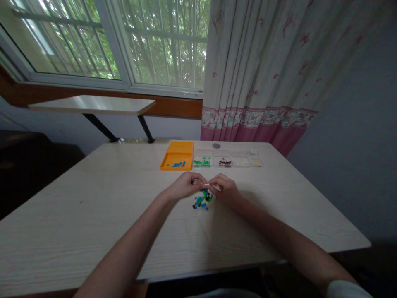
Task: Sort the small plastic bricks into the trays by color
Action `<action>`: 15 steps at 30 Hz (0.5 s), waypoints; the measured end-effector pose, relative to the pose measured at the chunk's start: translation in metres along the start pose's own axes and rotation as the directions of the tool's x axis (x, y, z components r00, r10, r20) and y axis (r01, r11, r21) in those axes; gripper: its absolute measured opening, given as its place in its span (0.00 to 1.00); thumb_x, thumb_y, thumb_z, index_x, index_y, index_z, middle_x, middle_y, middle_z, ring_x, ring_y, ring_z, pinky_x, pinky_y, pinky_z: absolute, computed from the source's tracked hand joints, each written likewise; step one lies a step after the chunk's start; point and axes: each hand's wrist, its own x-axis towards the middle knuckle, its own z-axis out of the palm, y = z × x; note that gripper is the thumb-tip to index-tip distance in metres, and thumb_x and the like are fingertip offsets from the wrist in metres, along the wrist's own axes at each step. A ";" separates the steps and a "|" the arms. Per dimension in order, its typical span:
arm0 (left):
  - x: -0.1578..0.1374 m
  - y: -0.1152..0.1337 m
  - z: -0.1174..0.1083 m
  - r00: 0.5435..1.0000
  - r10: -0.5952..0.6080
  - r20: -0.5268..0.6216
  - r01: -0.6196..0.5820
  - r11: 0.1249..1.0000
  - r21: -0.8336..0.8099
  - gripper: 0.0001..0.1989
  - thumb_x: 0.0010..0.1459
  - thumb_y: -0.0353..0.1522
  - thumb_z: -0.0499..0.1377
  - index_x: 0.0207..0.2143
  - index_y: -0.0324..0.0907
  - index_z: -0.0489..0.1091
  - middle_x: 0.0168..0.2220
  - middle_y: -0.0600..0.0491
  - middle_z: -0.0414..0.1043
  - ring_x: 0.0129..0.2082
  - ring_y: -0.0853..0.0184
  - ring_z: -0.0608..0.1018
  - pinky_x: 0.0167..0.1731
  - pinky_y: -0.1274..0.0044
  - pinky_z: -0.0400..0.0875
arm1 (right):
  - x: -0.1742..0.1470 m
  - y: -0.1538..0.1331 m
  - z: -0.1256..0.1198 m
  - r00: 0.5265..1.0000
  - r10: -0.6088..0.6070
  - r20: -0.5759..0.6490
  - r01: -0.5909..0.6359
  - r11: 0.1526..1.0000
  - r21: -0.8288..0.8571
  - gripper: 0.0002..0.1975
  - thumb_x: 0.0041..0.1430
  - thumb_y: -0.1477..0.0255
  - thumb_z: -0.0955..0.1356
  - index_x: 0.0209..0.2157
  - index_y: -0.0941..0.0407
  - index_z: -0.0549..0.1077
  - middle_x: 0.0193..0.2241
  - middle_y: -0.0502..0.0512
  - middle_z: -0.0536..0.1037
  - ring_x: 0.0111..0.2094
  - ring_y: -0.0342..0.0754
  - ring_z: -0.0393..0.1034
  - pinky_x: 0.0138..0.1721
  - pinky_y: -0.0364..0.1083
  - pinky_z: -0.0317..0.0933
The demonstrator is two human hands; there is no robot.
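Observation:
My left hand (186, 185) and my right hand (226, 190) meet over the middle of the table. Their fingers are closed in a pinch on a small white building block (206, 184) between the fingertips. It is too small to tell whether it is one block or two joined. Just below the hands lies a loose pile of small blue, green and dark brown building blocks (202, 202). My fingers partly hide the pile's far edge.
Behind my hands stands an open orange box (164, 162) with blue blocks inside. To its right, clear boxes (212, 164) hold green, dark brown, white and yellow pieces. A round grey object (216, 145) lies behind them. A raised shelf (93, 104) stands at the back left.

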 end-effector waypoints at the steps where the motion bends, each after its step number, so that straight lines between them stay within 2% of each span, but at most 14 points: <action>1: 0.000 0.001 0.000 1.000 -0.002 -0.019 0.002 1.000 0.007 0.16 0.49 0.40 0.56 0.30 0.34 0.70 0.15 0.62 0.46 0.16 0.78 0.52 0.16 0.83 0.43 | 0.000 0.000 0.000 1.000 0.006 -0.015 -0.006 1.000 0.017 0.06 0.52 0.70 0.65 0.30 0.56 0.71 0.26 0.52 0.71 0.28 0.41 0.65 0.28 0.39 0.57; 6: 0.000 0.005 0.000 0.998 -0.008 -0.063 0.010 0.999 0.037 0.16 0.49 0.40 0.55 0.30 0.34 0.70 0.14 0.62 0.47 0.16 0.78 0.52 0.16 0.83 0.43 | 0.000 0.001 0.002 0.997 0.059 -0.042 -0.057 0.996 0.062 0.06 0.51 0.69 0.66 0.31 0.56 0.72 0.25 0.52 0.71 0.21 0.39 0.60 0.22 0.39 0.55; 10: 0.001 0.005 -0.001 0.998 -0.009 -0.060 0.012 0.999 0.050 0.16 0.49 0.39 0.55 0.33 0.35 0.70 0.14 0.62 0.47 0.15 0.78 0.52 0.16 0.83 0.44 | 0.002 0.001 0.001 0.996 0.052 -0.068 -0.046 0.996 0.083 0.05 0.50 0.69 0.66 0.29 0.56 0.72 0.25 0.52 0.71 0.22 0.39 0.61 0.22 0.39 0.56; 13: 0.001 -0.002 -0.002 0.996 -0.009 -0.085 0.019 0.993 0.114 0.16 0.49 0.38 0.55 0.37 0.36 0.69 0.15 0.62 0.50 0.16 0.77 0.54 0.16 0.84 0.46 | 0.007 0.003 -0.008 0.987 0.050 -0.150 -0.040 0.997 0.065 0.05 0.50 0.70 0.66 0.27 0.56 0.72 0.24 0.52 0.72 0.22 0.39 0.62 0.21 0.39 0.56; 15: 0.001 -0.008 -0.004 0.997 0.015 -0.069 -0.001 0.978 0.207 0.13 0.50 0.36 0.54 0.35 0.37 0.70 0.17 0.60 0.57 0.18 0.76 0.58 0.18 0.83 0.50 | 0.012 0.006 -0.020 0.972 0.039 -0.233 -0.033 0.999 0.029 0.05 0.50 0.70 0.66 0.27 0.56 0.72 0.23 0.52 0.72 0.22 0.40 0.63 0.21 0.39 0.57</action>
